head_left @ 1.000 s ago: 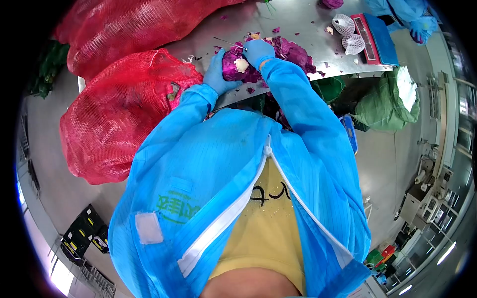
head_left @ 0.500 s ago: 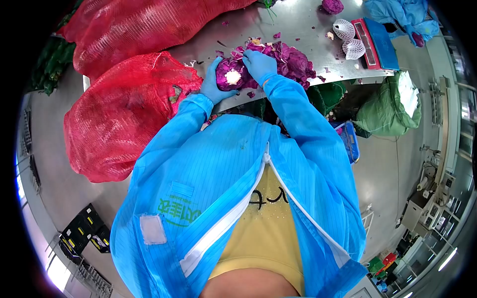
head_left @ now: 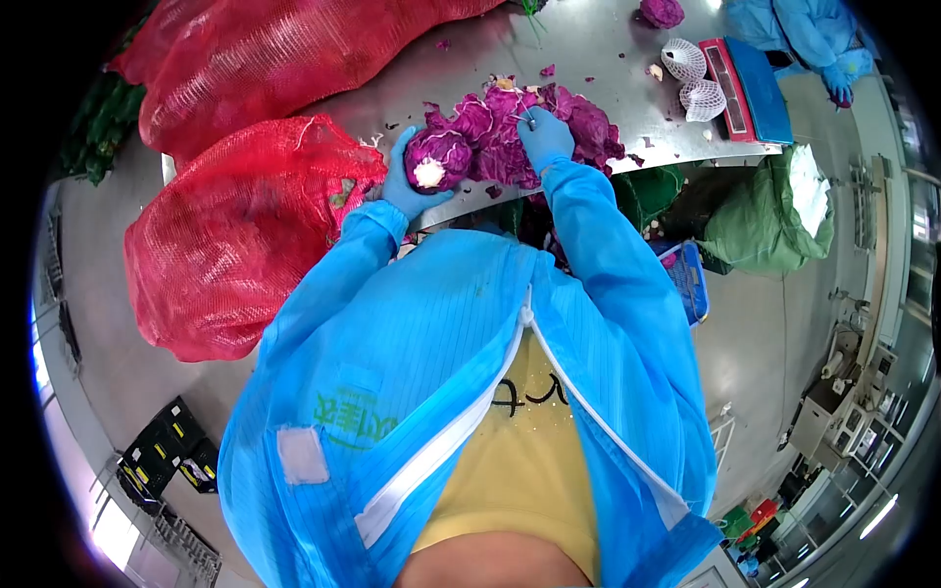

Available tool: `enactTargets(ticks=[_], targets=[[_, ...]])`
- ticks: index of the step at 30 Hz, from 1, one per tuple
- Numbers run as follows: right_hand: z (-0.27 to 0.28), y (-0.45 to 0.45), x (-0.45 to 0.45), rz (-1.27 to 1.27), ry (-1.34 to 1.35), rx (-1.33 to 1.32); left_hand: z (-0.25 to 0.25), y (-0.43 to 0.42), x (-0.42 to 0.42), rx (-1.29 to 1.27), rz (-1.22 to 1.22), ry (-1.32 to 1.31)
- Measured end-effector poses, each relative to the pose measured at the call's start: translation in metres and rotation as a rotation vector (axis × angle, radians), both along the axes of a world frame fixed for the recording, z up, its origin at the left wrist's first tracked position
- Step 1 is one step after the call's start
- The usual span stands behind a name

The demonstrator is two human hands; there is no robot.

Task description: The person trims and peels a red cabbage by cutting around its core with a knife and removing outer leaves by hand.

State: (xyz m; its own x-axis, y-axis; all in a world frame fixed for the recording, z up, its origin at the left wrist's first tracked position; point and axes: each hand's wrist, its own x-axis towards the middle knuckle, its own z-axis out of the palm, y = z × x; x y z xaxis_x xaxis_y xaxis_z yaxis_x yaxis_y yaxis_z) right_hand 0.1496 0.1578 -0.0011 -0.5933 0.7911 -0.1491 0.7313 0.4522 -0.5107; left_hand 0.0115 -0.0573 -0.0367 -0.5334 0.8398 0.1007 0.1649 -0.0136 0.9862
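Observation:
My left hand [head_left: 405, 180], in a blue glove, is closed round the left side of a purple cabbage [head_left: 446, 155] whose pale cut stem end faces me. To its right, over a heap of loose purple cabbage leaves [head_left: 500, 155], my right hand [head_left: 546, 140] has its gloved fingers drawn together. A thin pale sliver shows at those fingertips, too small to name. The leaves lie along the near edge of the metal table [head_left: 598, 39].
Red mesh sacks [head_left: 230, 235] bulge at the left. On the table's right are white foam nets [head_left: 703, 100], a blue folder [head_left: 755, 90] and another purple cabbage [head_left: 662, 12]. A green sack [head_left: 769, 220] and blue basket [head_left: 691, 284] stand below. A co-worker's blue sleeve [head_left: 809, 29] shows far right.
My right hand has moved right, away from the cabbage and over the loose leaves. My left hand has shifted slightly left with the cabbage. The co-worker's gloved hand has come lower.

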Motion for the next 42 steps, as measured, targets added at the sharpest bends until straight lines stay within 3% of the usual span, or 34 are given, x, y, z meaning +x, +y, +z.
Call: enactTargets(ticks=[4, 6, 8, 11, 21, 26, 30, 33, 35, 36, 39, 42], targets=[[0.022, -0.023, 0.005, 0.078, 0.16, 0.194, -0.012, -0.001, -0.001, 0.055, 0.0, -0.022], [0.018, -0.038, -0.002, 0.174, 0.528, -0.045, -0.012, -0.002, -0.002, 0.032, -0.024, -0.056], [0.024, -0.051, -0.006, 0.341, 0.512, -0.158, -0.007, -0.002, 0.002, 0.032, -0.01, -0.072], [0.019, -0.061, -0.012, 0.505, 0.543, -0.118, 0.008, 0.0, 0.006, 0.013, 0.002, -0.131], [0.033, -0.061, -0.011, 0.472, 0.396, -0.183, 0.009, -0.001, 0.005, -0.031, -0.051, -0.236], [0.022, -0.044, -0.018, 0.563, 0.544, -0.462, 0.001, -0.002, 0.004, 0.051, -0.063, -0.191], [0.019, -0.04, -0.022, 0.588, 0.517, -0.604, 0.002, -0.001, 0.004, 0.072, -0.098, -0.186], [0.016, -0.041, -0.023, 0.535, 0.574, -0.706, 0.0, -0.001, 0.003, 0.093, -0.083, -0.175], [0.018, -0.041, -0.024, 0.321, 0.625, -0.776, 0.004, 0.0, 0.003, 0.095, -0.097, -0.145], [0.017, -0.04, -0.027, 0.324, 0.623, -0.777, 0.007, 0.0, 0.004, 0.095, -0.114, -0.116], [0.031, -0.038, -0.032, 0.459, 0.506, -0.232, 0.003, -0.001, 0.002, 0.079, -0.121, -0.067], [0.022, -0.027, -0.042, 0.576, 0.416, -0.409, 0.003, -0.001, 0.004, 0.053, -0.123, -0.034]])
